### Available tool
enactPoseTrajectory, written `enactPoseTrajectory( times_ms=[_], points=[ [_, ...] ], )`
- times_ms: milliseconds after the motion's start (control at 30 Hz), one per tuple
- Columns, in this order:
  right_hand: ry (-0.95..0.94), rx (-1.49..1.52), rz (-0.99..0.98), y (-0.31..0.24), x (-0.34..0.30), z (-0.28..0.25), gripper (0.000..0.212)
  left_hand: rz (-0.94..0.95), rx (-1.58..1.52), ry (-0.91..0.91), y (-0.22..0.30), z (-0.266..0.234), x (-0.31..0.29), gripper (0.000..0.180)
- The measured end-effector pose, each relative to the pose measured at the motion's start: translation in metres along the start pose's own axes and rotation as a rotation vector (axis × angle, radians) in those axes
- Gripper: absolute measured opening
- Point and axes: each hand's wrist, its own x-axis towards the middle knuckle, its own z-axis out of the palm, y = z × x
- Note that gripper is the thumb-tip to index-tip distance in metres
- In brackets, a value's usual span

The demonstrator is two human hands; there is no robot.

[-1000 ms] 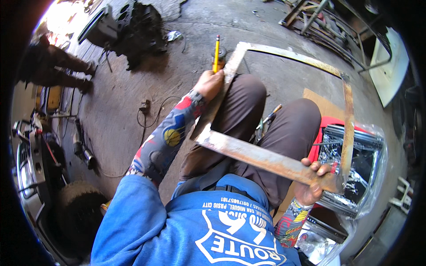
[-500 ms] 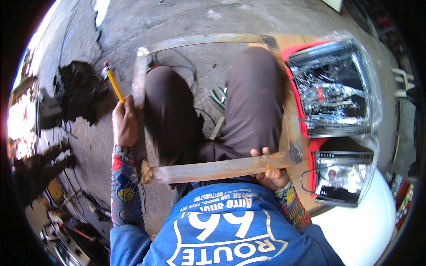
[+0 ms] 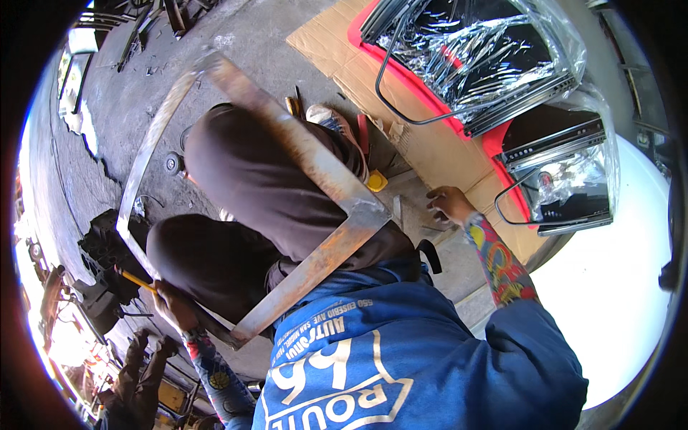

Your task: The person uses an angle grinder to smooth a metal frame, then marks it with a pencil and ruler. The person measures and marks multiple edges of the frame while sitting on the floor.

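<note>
A rusty flat-steel rectangular frame (image 3: 308,154) lies tilted across my bent knees, one corner by my chest. My left hand (image 3: 172,307) is shut on a yellow pencil (image 3: 135,279) and rests against the frame's left bar near its lower corner. My right hand (image 3: 448,204) is off the frame, fingers spread, reaching down to the concrete floor beside the edge of a cardboard sheet (image 3: 430,147). It holds nothing.
Plastic-wrapped black metal units (image 3: 473,57) (image 3: 566,172) lie on a red mat over the cardboard. A white round surface (image 3: 616,287) is at right. Black machine parts (image 3: 107,251) sit at left. A small yellow object (image 3: 376,181) lies by my knee. Another person's gloved hand (image 3: 136,365) is lower left.
My right hand has let go of the frame's corner and dropped to the floor. My view has swung round, and the frame now rests slanted on my knees. The left hand keeps the pencil.
</note>
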Motion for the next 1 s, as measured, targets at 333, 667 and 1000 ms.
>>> enactPoseTrajectory(
  times_ms=[333, 667, 1000],
  points=[
    [0.033, 0.377, 0.48, 0.025, 0.183, 0.103, 0.026, -0.12, 0.197, 0.204, -0.021, -0.045, -0.049, 0.045],
    [0.553, 0.016, 0.314, -0.026, 0.194, 0.153, 0.047, -0.221, 0.143, 0.259, -0.019, -0.063, -0.086, 0.044],
    [0.626, -0.075, -0.249, -0.014, 0.215, 0.147, 0.029, -0.269, 0.067, 0.226, -0.021, -0.064, -0.07, 0.049]
  ],
)
